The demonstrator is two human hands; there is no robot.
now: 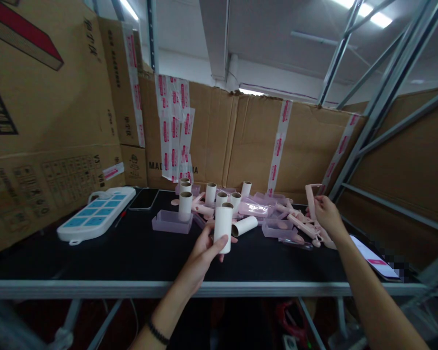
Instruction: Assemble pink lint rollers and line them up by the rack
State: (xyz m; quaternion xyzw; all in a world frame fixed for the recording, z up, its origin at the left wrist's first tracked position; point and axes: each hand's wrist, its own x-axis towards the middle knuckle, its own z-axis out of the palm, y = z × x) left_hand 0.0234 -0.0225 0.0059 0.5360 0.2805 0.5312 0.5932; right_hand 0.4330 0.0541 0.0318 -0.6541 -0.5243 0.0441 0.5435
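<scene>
My left hand (203, 250) is closed round a white cardboard tube (224, 227), held upright above the front of the black tabletop with its open end up. Off to the right, my right hand (327, 216) pinches a pale pink plastic piece with a bent top (310, 200), raised over a heap of similar pink plastic parts (302, 224). Another white tube (245, 226) lies on its side just beyond my left hand. Several more tubes stand upright behind it, one of them in a translucent purple tray (171, 224).
A white power strip with blue panels (97, 214) and a dark phone (144, 199) lie at the left. A second purple tray (275, 228) sits right of centre. Near my right forearm rests a lit phone (374, 257). Cardboard walls (211, 136) and metal posts enclose the table.
</scene>
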